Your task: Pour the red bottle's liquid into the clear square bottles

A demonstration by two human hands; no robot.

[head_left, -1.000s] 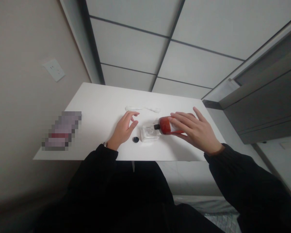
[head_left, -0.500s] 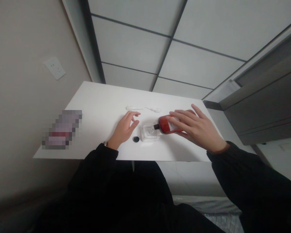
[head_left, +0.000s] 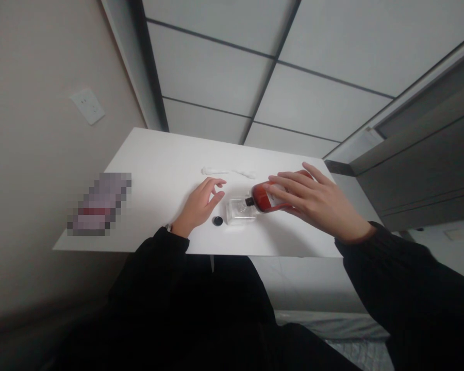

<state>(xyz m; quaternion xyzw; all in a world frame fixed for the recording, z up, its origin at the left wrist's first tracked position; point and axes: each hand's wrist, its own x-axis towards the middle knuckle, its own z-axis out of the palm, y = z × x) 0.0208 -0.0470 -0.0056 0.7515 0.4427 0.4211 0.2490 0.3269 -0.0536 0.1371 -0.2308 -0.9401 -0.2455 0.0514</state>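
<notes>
My right hand (head_left: 307, 201) is wrapped round a bottle of red-brown liquid (head_left: 261, 197) with a pale label. The bottle lies tipped on its side in the air, its black neck (head_left: 249, 201) pointing left over a clear glass container (head_left: 241, 212). Whether liquid is coming out is too small to tell. To the left of the container, my left hand (head_left: 201, 203) hovers with thumb and fingers apart, holding nothing. A small round black cap (head_left: 217, 221) rests on the table between that hand and the container.
All of this is on a white table (head_left: 158, 159). Behind the container lie thin white wrapped items (head_left: 228, 171). A blurred-out pinkish object (head_left: 100, 203) is at the table's left end. A wall with an outlet (head_left: 88, 106) rises on the left, and panelled doors (head_left: 216, 67) stand behind.
My right hand has shifted slightly to the right along the bottle. The bottle stays tipped over the container, and my left hand is almost where it was.
</notes>
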